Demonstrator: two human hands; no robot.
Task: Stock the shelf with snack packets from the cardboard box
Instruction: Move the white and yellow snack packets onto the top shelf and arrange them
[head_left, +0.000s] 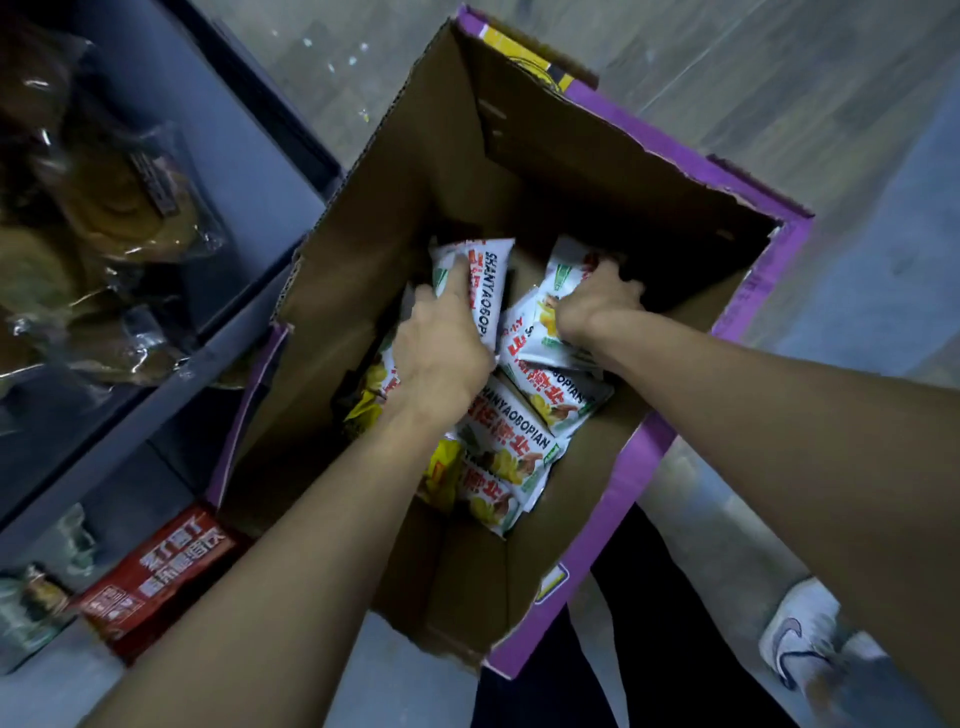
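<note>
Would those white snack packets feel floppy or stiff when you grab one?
Likely light and pillowy: the packet in the left hand holds its shape. Its glossy film looks slippery. The right hand clutches another packet, so wrappers probably crumple easily.

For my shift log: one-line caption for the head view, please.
Left hand and right hand each grip a white snack packet inside the cardboard box.

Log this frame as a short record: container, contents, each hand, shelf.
container: cardboard box, open, purple outside
contents: loose snack packets on its bottom
left: left hand grips the left packet
right: right hand grips the right packet
shelf: shelf beside the box, holding clear bags; red pack lower down
</note>
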